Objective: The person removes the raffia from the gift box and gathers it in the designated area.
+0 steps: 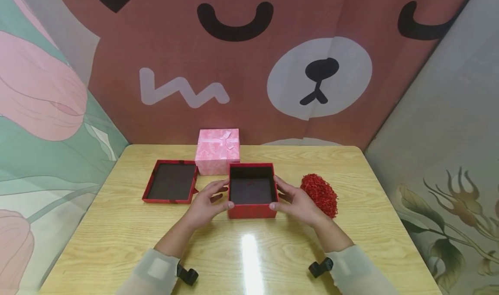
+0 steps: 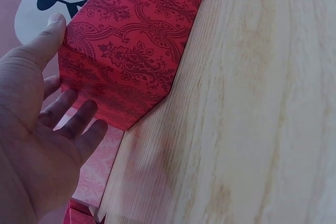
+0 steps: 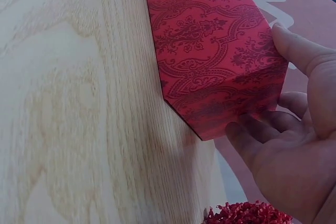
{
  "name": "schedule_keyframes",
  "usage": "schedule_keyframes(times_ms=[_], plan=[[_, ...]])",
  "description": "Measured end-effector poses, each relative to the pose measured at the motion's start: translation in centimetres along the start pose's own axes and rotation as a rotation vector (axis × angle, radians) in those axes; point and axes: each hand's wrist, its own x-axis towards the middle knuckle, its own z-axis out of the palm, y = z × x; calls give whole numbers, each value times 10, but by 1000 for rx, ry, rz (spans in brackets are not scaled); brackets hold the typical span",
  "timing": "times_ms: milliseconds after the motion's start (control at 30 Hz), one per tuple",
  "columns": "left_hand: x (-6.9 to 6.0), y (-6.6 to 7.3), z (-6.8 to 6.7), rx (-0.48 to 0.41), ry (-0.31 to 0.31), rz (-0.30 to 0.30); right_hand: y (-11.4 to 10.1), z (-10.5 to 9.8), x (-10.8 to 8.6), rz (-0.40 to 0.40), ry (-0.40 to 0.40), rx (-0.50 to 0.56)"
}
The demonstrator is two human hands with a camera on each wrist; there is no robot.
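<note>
A red patterned gift box (image 1: 252, 211) stands uncovered on the table, its dark inner bottom showing in the head view. My left hand (image 1: 204, 206) holds its left side, the thumb at the front left corner. On the opposite side my right hand (image 1: 298, 202) holds it, thumb at the front right corner. Both wrist views show fingertips against the box's side walls. Left of the box lies the red lid (image 1: 171, 181), dark inside facing up. A clump of red shredded paper (image 1: 319, 194) sits beside my right hand.
Behind the red box stands a closed pink gift box (image 1: 216, 156) with a ribbon bow. The wooden table (image 1: 351, 238) meets a bear-patterned wall hanging (image 1: 249, 113) at its back edge. Patterned hangings flank both sides.
</note>
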Motion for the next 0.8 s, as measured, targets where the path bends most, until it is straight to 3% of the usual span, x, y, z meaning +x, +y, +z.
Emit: schedule_keyframes(times_ms=[400,800], plan=[[1,1,2,10,-10,18,-1,-2,-2,55,7,-21],[11,0,17,-14,-20,34,1,-12,-11,60,39,-18]])
